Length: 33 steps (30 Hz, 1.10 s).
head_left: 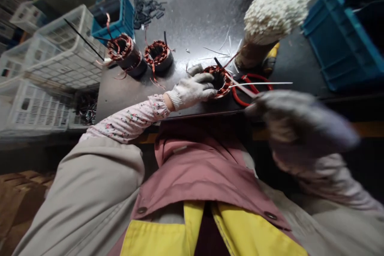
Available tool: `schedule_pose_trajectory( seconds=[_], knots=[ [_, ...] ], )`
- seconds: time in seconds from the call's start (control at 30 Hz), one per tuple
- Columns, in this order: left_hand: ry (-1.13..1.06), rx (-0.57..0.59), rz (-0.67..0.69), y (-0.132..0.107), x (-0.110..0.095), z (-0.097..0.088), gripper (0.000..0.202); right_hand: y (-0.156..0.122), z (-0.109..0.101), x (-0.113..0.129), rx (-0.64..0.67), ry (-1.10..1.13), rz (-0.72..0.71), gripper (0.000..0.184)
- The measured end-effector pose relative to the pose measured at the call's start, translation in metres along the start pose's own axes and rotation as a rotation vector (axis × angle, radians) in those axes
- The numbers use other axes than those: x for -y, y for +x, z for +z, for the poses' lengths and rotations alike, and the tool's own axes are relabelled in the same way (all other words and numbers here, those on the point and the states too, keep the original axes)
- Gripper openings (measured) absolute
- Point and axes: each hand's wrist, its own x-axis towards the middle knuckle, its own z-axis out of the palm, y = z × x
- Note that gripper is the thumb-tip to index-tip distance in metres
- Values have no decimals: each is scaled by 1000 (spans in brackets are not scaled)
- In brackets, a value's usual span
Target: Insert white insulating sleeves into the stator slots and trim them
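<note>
My left hand (196, 87), in a whitish glove, grips the near left side of a motor stator (222, 83) with copper windings, fingers over its rim. The stator stands close to the table's front edge. A white cable tie (241, 86) runs from its winding to my right hand (297, 116), which is gloved, smeared by motion and closed on the tie's end. Another thin white tie (264, 84) sticks out to the right from the stator. Red-handled scissors or cutters (240, 98) lie just right of the stator; their blades are mostly hidden.
Two more wound stators (159, 56) (127, 56) stand left. Behind them are a small blue bin (126, 12) and black sleeve pieces (147, 11). A thick bundle of white ties (274, 12) stands back right, beside a large blue crate (333, 36). White plastic baskets (69, 56) line the left.
</note>
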Motion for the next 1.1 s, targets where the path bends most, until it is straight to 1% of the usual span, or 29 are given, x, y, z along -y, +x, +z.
schedule_pose_trajectory(
  seconds=[0.1,0.17,0.27,0.37,0.43,0.53,0.67,0.73,0.8,0.87,0.9,0.97,1.0,1.03,1.1],
  knots=[
    [-85,-33,-38,2,1,10,26,-31,22,-9,105,20,-157,31],
    [-119,-35,-94,3,-2,14,30,-50,30,-19,143,35,-209,32],
    [-154,-31,-163,5,-11,15,32,-70,32,-29,143,23,-127,34],
    [-206,-29,-202,5,-17,13,30,-78,30,-33,128,23,-72,37],
    [-245,-26,-221,4,-19,11,28,-78,31,-36,129,46,-51,36],
    [-293,-17,-246,4,-19,8,28,-71,36,-41,118,56,-15,30],
    [-340,-22,-312,5,-19,8,32,-49,49,-50,86,34,2,23],
    [-363,-53,-363,3,-21,10,40,-34,60,-58,42,2,2,20],
    [-390,-110,-424,1,-24,15,49,-22,73,-67,-17,-25,-3,17],
    [-421,-180,-478,-2,-29,21,51,-14,84,-74,-85,10,46,17],
    [-435,-216,-491,-3,-31,25,48,-13,89,-76,-121,47,95,18],
    [-443,-287,-471,-4,-34,32,36,-13,92,-74,-180,96,197,17],
    [-437,-315,-439,-4,-35,34,28,-13,91,-71,-195,95,218,14],
    [-426,-338,-395,-4,-35,37,23,-14,89,-66,-200,75,209,9],
    [-400,-368,-305,-2,-34,40,23,-12,83,-55,-182,13,156,4]
  ],
)
